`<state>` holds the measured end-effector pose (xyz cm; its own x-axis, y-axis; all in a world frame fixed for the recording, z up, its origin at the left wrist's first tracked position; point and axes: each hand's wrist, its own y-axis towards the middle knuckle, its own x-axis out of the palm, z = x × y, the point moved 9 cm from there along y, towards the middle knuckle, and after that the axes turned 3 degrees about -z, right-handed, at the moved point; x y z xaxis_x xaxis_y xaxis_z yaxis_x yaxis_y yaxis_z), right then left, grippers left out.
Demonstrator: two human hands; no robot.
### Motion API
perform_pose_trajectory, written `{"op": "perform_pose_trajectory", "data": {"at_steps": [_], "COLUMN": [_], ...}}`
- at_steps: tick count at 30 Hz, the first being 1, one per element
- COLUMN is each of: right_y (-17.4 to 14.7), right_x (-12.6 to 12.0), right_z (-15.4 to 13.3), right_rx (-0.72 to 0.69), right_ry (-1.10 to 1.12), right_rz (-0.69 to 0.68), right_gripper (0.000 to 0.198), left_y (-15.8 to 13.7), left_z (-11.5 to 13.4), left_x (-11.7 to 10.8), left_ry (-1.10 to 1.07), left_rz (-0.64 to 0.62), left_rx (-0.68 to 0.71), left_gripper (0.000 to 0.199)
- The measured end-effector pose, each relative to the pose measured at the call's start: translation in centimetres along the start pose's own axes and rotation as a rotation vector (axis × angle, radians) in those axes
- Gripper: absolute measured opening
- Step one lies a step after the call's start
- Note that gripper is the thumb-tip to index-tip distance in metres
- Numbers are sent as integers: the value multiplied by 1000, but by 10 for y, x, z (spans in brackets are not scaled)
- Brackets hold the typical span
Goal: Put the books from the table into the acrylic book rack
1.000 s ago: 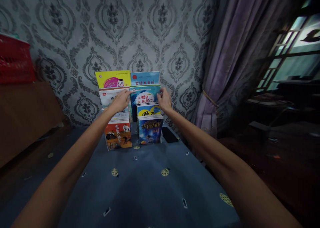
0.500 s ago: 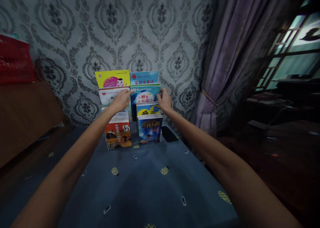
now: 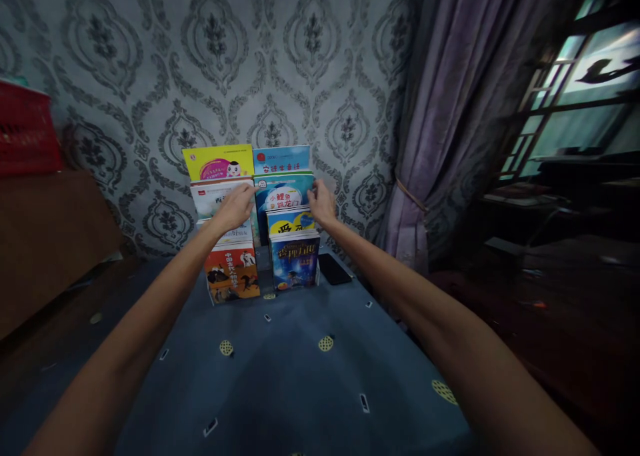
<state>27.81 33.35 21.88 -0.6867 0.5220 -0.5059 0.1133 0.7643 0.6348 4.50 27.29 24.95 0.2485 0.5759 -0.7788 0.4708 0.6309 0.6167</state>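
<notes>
A teal picture book stands upright in the right column of a stepped display of books. My left hand has its fingertips on the book's upper left edge, and my right hand pinches its upper right edge. Behind it rises a light blue book; in front are a yellow-and-blue book and a dark blue book. The left column has a yellow book at the back, then a white book partly covered by my left hand, and an orange book in front.
A black flat object, perhaps a phone, lies right of the books on the blue patterned tablecloth. Patterned wallpaper is close behind. At left a red basket sits on a brown box; a purple curtain hangs at right.
The whole view has shifted slightly, so the books sit a little further left. Both hands stay at the teal book's edges, with little visible movement against it.
</notes>
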Motion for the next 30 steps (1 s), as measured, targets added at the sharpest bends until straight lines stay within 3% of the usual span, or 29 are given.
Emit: {"op": "perform_pose_trajectory", "data": {"at_steps": [30], "right_y": [0], "right_x": [16], "right_z": [23], "right_rx": [23], "right_ry": [1], "right_rz": [-62], "right_gripper": [33], "left_y": [-3], "left_z": [3], "left_x": [-2], "left_ry": [-43], "left_rz": [2], "left_rx": [46], "left_gripper": [44]}}
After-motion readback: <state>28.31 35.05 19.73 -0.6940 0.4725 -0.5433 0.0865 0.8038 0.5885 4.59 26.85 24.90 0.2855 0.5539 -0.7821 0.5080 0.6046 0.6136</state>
